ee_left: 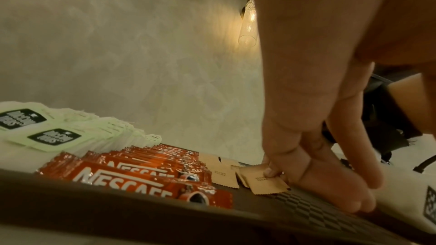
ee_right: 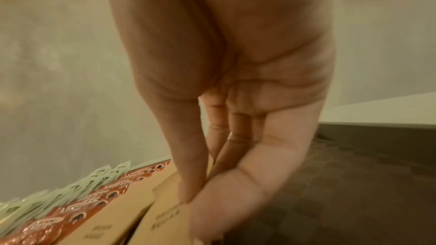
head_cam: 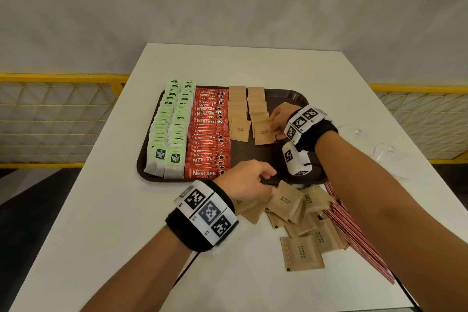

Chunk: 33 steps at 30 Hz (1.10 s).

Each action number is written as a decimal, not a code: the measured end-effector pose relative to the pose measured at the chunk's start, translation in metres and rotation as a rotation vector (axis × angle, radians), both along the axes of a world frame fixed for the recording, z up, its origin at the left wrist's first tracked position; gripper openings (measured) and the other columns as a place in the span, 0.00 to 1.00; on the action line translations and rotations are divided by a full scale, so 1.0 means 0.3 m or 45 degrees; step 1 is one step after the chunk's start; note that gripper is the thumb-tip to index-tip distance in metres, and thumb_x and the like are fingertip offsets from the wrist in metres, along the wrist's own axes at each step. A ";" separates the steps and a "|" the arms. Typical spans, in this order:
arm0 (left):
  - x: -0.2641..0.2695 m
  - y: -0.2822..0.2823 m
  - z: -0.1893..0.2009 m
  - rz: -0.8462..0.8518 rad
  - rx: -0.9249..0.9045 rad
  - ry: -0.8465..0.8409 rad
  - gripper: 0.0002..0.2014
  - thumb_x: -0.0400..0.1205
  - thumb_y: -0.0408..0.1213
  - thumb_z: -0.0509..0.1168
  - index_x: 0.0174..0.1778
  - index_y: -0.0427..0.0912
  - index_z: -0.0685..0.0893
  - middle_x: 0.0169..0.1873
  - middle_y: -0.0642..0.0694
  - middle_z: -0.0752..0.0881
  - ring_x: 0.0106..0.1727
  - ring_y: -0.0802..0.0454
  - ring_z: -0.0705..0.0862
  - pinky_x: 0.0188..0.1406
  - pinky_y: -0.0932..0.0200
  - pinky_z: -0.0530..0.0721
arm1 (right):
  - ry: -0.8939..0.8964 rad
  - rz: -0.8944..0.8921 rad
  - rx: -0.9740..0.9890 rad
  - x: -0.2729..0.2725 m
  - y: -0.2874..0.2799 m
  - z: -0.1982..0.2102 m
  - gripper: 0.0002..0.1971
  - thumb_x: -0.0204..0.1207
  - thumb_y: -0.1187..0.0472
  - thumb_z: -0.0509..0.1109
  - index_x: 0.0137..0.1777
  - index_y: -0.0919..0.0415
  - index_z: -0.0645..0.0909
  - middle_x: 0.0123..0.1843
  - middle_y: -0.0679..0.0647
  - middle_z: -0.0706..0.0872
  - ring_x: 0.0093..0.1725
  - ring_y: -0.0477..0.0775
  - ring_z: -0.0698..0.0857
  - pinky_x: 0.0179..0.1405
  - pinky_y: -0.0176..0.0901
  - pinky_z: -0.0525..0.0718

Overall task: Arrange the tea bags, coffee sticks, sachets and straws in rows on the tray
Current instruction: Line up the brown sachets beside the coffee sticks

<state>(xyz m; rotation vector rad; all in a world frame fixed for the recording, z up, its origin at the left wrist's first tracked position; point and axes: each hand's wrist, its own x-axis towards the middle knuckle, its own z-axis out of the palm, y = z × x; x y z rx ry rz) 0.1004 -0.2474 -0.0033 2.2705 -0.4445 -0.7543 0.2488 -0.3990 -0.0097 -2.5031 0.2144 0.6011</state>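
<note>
Head: our right hand (head_cam: 278, 121) pinches the top brown sugar sachet (head_cam: 264, 132) in the tray's (head_cam: 286, 99) second sachet row; keep its overlap even. Left hand (head_cam: 249, 180) sits curled by the loose sachets (head_cam: 301, 225); hold unclear.

Left wrist: left fingers (ee_left: 342, 183) touch the tray rim, seemingly empty.

Right wrist: thumb (ee_right: 188, 170) pins the sachet; square it before release.

The red coffee sticks (head_cam: 207, 134), lying in a row well to the left of the right hand's fingers (head_cam: 274, 121), carry "NESCAFE" in white, and the nearest one adds "CLASSIC" beneath it. Left of them, the green tags of the tea bags (head_cam: 167, 129) bear a dark badge reading "McCoy teas". The brown sachet (head_cam: 264, 132) touched by the right fingers is printed "BROWN SUGAR", as is the sachet (head_cam: 239, 129) just to its left. The loose sachets (head_cam: 301, 253) on the tabletop, right of the left hand's fingers (head_cam: 266, 186), show the same "BROWN SUGAR" wording.
</note>
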 end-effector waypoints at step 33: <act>0.005 0.025 0.014 0.086 -0.061 0.015 0.24 0.80 0.44 0.67 0.73 0.51 0.73 0.63 0.50 0.80 0.61 0.54 0.79 0.57 0.62 0.77 | -0.208 0.285 -0.282 -0.028 0.128 -0.010 0.11 0.75 0.68 0.68 0.57 0.67 0.83 0.55 0.60 0.84 0.60 0.60 0.83 0.55 0.44 0.81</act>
